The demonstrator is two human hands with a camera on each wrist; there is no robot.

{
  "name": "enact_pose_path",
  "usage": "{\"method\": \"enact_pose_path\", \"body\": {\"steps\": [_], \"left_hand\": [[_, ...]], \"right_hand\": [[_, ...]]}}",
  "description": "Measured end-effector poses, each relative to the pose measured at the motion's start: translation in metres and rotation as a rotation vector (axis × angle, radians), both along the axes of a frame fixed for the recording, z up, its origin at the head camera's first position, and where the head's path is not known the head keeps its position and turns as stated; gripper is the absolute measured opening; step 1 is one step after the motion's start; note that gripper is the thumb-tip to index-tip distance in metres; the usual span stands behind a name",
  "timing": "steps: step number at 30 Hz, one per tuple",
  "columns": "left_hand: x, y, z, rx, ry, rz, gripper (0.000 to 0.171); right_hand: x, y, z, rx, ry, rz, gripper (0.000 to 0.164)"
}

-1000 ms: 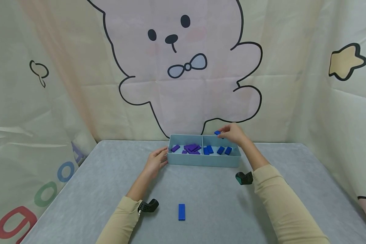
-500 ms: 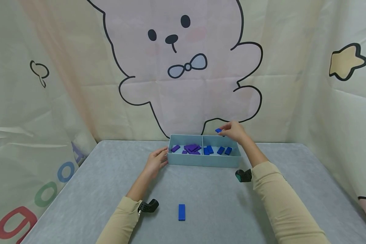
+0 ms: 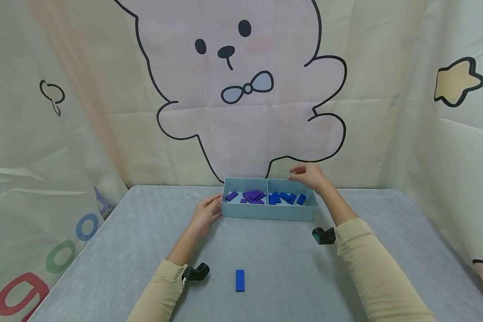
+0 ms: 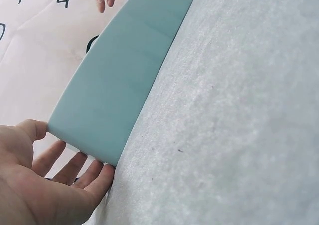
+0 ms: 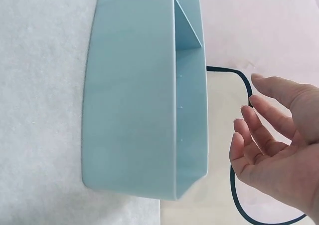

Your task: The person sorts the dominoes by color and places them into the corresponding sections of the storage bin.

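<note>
A light blue two-part box point(image 3: 269, 213) stands at the back of the table. Purple tiles point(image 3: 252, 196) fill part of its left compartment, and several blue tiles point(image 3: 284, 196) lie in the right one. At the box's left end, my left hand point(image 4: 55, 185) rests its fingertips and thumb against the end wall. My right hand point(image 3: 307, 175) hovers over the right compartment's back rim; in the right wrist view its fingers point(image 5: 264, 135) are loosely bent and hold nothing. The tiles are hidden in both wrist views.
A single blue tile point(image 3: 239, 280) lies on the grey cloth-covered table point(image 3: 281, 264), nearer the front. Behind the box hangs a curtain point(image 3: 370, 112) with a cartoon bear, and more curtain encloses the sides.
The blue tile that my right hand pinched has dropped into the right compartment and lies among the others. My right fingers have parted. The left hand and box have stayed put.
</note>
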State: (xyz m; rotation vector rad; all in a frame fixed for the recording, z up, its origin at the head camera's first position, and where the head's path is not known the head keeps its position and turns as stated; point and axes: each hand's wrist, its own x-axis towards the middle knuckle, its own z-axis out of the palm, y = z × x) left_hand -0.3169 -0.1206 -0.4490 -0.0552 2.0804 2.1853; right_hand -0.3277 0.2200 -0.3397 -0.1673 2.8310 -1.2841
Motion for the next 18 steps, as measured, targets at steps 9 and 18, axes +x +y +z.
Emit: {"method": "enact_pose_path", "body": {"steps": [9, 18], "left_hand": [[0.001, 0.001, 0.002, -0.003, -0.007, 0.008, 0.048], [0.001, 0.000, -0.001, -0.003, 0.001, 0.013, 0.047]], "right_hand": [[0.006, -0.001, -0.016, -0.083, 0.004, -0.005, 0.044], [0.022, -0.006, -0.029, -0.124, 0.022, 0.005, 0.043]]}}
